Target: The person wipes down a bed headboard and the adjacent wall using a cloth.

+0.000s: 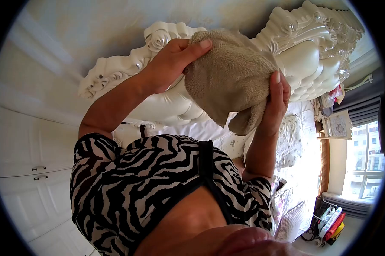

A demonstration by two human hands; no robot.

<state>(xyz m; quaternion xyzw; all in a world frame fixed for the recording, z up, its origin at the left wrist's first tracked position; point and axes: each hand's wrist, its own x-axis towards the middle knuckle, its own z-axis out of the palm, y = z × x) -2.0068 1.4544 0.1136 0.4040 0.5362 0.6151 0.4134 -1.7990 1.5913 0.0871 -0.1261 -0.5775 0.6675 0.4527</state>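
A beige fleecy cloth (233, 72) is held up in front of me, spread between both hands and sagging in the middle. My left hand (171, 64) grips its upper left edge, thumb on top and the other fingers hidden behind. On the right side, my right hand (279, 98) is closed on the cloth with the thumb pointing up along its edge. The cloth's lower end hangs in a curled fold near my right wrist. Behind it stands a white carved, tufted headboard (297, 64), partly covered by the cloth.
The bed (305, 187) has pale bedding and a patterned pillow (289, 138). White cabinet doors (34, 145) stand at the left. At the right are a window (367, 158), grey curtains (365, 102), and a cluster of red, yellow and white items (331, 224) below.
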